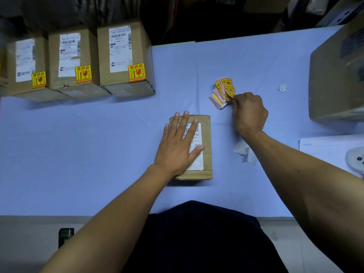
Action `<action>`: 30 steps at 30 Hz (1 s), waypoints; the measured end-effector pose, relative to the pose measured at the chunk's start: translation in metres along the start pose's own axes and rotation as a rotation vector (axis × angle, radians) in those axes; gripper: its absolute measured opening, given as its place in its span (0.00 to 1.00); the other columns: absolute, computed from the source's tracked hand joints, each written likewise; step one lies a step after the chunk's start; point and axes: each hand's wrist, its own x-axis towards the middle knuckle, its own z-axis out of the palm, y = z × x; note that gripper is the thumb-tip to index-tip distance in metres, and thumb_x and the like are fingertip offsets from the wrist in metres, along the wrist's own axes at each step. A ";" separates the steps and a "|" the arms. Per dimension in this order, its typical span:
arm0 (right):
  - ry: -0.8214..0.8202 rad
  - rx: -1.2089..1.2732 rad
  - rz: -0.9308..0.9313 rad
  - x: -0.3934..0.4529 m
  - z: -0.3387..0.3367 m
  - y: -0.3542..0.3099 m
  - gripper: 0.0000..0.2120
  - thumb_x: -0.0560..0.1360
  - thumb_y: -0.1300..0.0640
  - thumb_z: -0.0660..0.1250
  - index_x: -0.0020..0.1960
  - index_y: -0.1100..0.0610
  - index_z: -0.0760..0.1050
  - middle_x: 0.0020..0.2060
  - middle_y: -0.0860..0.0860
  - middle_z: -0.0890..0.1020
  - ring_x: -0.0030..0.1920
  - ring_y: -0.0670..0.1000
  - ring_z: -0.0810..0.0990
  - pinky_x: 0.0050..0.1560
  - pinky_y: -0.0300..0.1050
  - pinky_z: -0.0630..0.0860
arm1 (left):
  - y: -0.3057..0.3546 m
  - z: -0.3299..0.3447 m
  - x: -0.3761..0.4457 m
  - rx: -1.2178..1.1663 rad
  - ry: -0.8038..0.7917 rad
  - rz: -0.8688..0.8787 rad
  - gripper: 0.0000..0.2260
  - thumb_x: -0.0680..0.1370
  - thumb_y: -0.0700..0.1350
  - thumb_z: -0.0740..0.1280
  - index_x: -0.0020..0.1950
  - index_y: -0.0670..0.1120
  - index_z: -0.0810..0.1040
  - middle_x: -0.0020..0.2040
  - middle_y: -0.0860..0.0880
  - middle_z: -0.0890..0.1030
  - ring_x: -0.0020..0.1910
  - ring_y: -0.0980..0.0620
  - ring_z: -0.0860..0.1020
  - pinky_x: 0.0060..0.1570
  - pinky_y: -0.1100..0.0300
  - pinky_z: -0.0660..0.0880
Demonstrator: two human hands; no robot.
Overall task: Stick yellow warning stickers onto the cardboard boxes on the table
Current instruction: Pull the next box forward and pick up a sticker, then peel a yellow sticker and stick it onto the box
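A small cardboard box (205,134) with a white shipping label lies in the middle of the blue table. My left hand (178,146) rests flat on it, fingers spread. To the right and further back lies a fanned pile of yellow warning stickers (221,91). My right hand (249,113) is at the pile's right edge, and its fingertips pinch the corner of the top sticker (229,93). Three cardboard boxes stand in a row at the back left, each bearing a yellow sticker: the left box (23,62), the middle box (69,58) and the right box (122,54).
A large cardboard box (334,79) stands at the right edge. Peeled white backing papers (245,150) lie under my right forearm, and a small crumpled white scrap (283,88) lies further back. A white sheet (323,148) and a round white object (355,159) sit at the near right.
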 end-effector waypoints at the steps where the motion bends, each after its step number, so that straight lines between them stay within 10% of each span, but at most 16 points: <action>1: 0.008 0.004 -0.003 -0.001 -0.001 0.000 0.13 0.82 0.57 0.58 0.55 0.59 0.80 0.52 0.56 0.80 0.54 0.61 0.75 0.38 0.48 0.67 | 0.000 0.000 0.000 -0.005 -0.009 -0.007 0.34 0.79 0.66 0.45 0.81 0.52 0.44 0.82 0.48 0.41 0.80 0.46 0.38 0.76 0.46 0.41; 17: -0.078 0.305 0.128 -0.020 -0.020 -0.008 0.12 0.81 0.54 0.62 0.53 0.57 0.83 0.50 0.58 0.84 0.51 0.62 0.80 0.45 0.49 0.74 | 0.008 -0.023 -0.003 -0.012 -0.114 -0.050 0.32 0.81 0.64 0.50 0.81 0.54 0.43 0.81 0.50 0.36 0.79 0.48 0.35 0.74 0.37 0.41; 24: 0.019 0.514 0.221 -0.045 -0.045 -0.025 0.07 0.75 0.59 0.63 0.48 0.58 0.80 0.39 0.53 0.81 0.44 0.59 0.77 0.40 0.47 0.70 | 0.017 -0.034 0.004 -0.123 0.075 -0.015 0.27 0.80 0.57 0.62 0.77 0.48 0.64 0.81 0.45 0.55 0.80 0.43 0.48 0.76 0.43 0.43; 30: -0.075 0.817 0.164 -0.070 -0.056 -0.062 0.05 0.73 0.57 0.70 0.47 0.55 0.84 0.39 0.48 0.84 0.45 0.49 0.83 0.48 0.44 0.78 | 0.044 -0.049 0.017 -0.527 0.183 -0.044 0.20 0.74 0.48 0.70 0.65 0.43 0.77 0.60 0.43 0.80 0.62 0.42 0.74 0.63 0.54 0.68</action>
